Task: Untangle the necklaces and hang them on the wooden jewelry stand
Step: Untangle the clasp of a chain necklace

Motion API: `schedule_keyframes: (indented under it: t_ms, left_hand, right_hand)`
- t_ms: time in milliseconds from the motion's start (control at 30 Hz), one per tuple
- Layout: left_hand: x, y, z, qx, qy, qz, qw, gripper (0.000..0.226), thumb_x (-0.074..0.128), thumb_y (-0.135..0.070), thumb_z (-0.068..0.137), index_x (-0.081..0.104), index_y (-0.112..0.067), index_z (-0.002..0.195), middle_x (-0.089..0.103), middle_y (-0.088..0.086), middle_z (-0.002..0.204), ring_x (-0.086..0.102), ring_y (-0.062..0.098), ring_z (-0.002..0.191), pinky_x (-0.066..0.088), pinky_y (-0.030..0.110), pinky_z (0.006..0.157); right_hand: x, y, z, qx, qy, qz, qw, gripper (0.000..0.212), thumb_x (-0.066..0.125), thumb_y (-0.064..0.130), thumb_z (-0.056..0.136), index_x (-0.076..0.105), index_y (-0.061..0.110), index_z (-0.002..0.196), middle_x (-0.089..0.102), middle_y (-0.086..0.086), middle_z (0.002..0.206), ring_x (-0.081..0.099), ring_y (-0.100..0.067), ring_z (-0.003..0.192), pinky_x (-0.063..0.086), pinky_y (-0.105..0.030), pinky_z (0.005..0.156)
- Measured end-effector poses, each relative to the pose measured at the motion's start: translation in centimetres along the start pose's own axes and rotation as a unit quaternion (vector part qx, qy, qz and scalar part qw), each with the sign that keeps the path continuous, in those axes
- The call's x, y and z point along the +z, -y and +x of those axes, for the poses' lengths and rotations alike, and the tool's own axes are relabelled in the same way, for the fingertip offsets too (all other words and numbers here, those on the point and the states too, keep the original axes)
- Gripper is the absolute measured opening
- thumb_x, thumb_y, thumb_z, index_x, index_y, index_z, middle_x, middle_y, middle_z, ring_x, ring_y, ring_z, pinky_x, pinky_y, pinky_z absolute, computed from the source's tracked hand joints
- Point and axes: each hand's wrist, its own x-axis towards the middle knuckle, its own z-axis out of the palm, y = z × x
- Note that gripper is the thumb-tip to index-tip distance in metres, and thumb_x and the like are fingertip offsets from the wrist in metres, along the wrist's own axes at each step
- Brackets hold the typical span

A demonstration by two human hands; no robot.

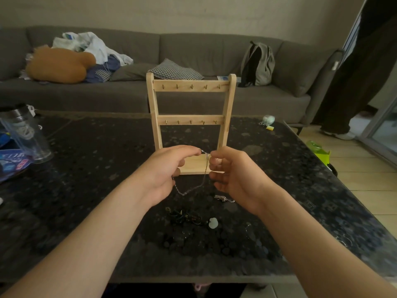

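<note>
A thin necklace (pixel 194 189) is pinched between the fingertips of the left hand (pixel 169 168) and the right hand (pixel 233 176), at 6 o'clock of the wooden stand (pixel 191 121), its loop hung over the dark surface (pixel 90 168).

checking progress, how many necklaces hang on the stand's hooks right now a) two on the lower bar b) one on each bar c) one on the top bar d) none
d: every hook on both bars of the wooden stand is bare, and the chain is pinched between the left hand and the right hand in front of the stand's base.
</note>
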Motion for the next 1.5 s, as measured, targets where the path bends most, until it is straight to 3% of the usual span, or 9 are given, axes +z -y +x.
schedule_keyframes:
  t_ms: [233, 367, 433, 600, 767, 1033, 1167, 1367, 1500]
  left_hand:
    - [-0.1, 0.3, 0.0, 0.04, -0.05, 0.056, 0.996, 0.026, 0.067, -0.036, 0.095, 0.081, -0.015, 0.094, 0.075, 0.002, 0.117, 0.063, 0.022, 0.116, 0.037, 0.044, 0.101]
    - [-0.2, 0.1, -0.4, 0.09, -0.025, 0.096, 0.991, 0.031, 0.065, -0.039, 0.09, 0.07, -0.014, 0.073, 0.067, 0.004, 0.073, 0.071, 0.027, 0.099, 0.043, 0.053, 0.116]
    - [-0.1, 0.2, -0.4, 0.104, -0.006, 0.111, 0.988, 0.034, 0.061, -0.035, 0.102, 0.074, -0.009, 0.085, 0.061, 0.006, 0.067, 0.071, 0.024, 0.081, 0.054, 0.052, 0.108]
    - [0.1, 0.3, -1.1, 0.101, 0.022, 0.17, 0.98, 0.029, 0.045, -0.013, 0.112, 0.071, -0.021, 0.121, 0.072, 0.007, 0.067, 0.075, 0.023, 0.066, 0.066, 0.036, 0.071]
    - [0.3, 0.4, -1.5, 0.085, 0.097, 0.17, 0.977, 0.028, 0.062, -0.017, 0.109, 0.062, -0.032, 0.133, 0.084, 0.006, 0.095, 0.083, 0.025, 0.085, 0.068, 0.043, 0.081]
    - [-0.3, 1.0, -0.2, 0.135, -0.005, 0.194, 0.972, 0.007, 0.073, -0.026, 0.103, 0.078, -0.026, 0.107, 0.081, -0.005, 0.096, 0.08, 0.01, 0.088, 0.067, 0.036, 0.083]
    - [-0.4, 0.8, -0.1, 0.169, -0.037, 0.214, 0.961, 0.012, 0.072, -0.032, 0.1, 0.081, -0.029, 0.093, 0.074, -0.01, 0.095, 0.067, 0.005, 0.097, 0.049, 0.028, 0.082]
    - [-0.9, 0.3, 0.2, 0.142, -0.023, 0.146, 0.979, 0.032, 0.058, -0.029, 0.099, 0.068, -0.014, 0.073, 0.064, 0.004, 0.074, 0.067, 0.022, 0.088, 0.056, 0.047, 0.1]
    - [-1.0, 0.3, 0.1, 0.102, 0.01, 0.115, 0.988, 0.029, 0.06, -0.034, 0.105, 0.07, -0.014, 0.087, 0.041, -0.003, 0.063, 0.047, 0.015, 0.066, 0.052, 0.04, 0.077]
  right_hand:
    - [0.2, 0.1, -0.1, -0.023, 0.009, 0.08, 0.996, 0.015, 0.069, 0.023, 0.091, 0.079, 0.016, 0.083, 0.072, -0.003, 0.088, 0.065, -0.018, 0.083, 0.051, -0.035, 0.08]
    - [0.3, 0.2, -0.3, -0.033, 0.015, 0.056, 0.998, 0.015, 0.065, 0.018, 0.096, 0.077, 0.01, 0.091, 0.072, -0.006, 0.082, 0.067, -0.017, 0.074, 0.052, -0.034, 0.08]
    - [0.3, 0.3, -0.3, -0.039, 0.027, 0.054, 0.997, 0.015, 0.065, 0.018, 0.097, 0.076, 0.011, 0.09, 0.069, -0.006, 0.079, 0.065, -0.017, 0.072, 0.05, -0.035, 0.08]
    - [0.3, 0.1, -0.1, -0.063, 0.027, 0.043, 0.997, 0.018, 0.068, 0.023, 0.095, 0.084, 0.015, 0.093, 0.06, -0.002, 0.083, 0.058, -0.016, 0.08, 0.049, -0.036, 0.081]
    - [0.4, -0.1, 0.0, -0.076, 0.031, 0.035, 0.996, 0.024, 0.064, 0.021, 0.1, 0.085, 0.012, 0.107, 0.06, -0.007, 0.093, 0.058, -0.023, 0.088, 0.051, -0.04, 0.084]
    - [0.4, -0.3, 0.5, -0.067, -0.027, 0.004, 0.997, 0.018, 0.072, 0.03, 0.092, 0.084, 0.017, 0.096, 0.079, 0.002, 0.099, 0.067, -0.02, 0.102, 0.048, -0.039, 0.091]
    - [0.7, 0.0, 0.5, -0.071, -0.015, 0.047, 0.996, 0.015, 0.069, 0.023, 0.098, 0.079, 0.011, 0.101, 0.08, -0.007, 0.101, 0.078, -0.026, 0.107, 0.054, -0.038, 0.093]
    - [0.9, 0.1, 0.4, -0.079, 0.001, 0.052, 0.995, 0.021, 0.068, 0.025, 0.103, 0.076, 0.012, 0.117, 0.078, -0.005, 0.096, 0.071, -0.019, 0.08, 0.052, -0.037, 0.083]
    - [0.7, -0.3, 0.7, -0.109, 0.001, 0.013, 0.994, 0.021, 0.067, 0.021, 0.103, 0.08, 0.022, 0.119, 0.08, -0.001, 0.1, 0.058, -0.016, 0.083, 0.048, -0.036, 0.082]
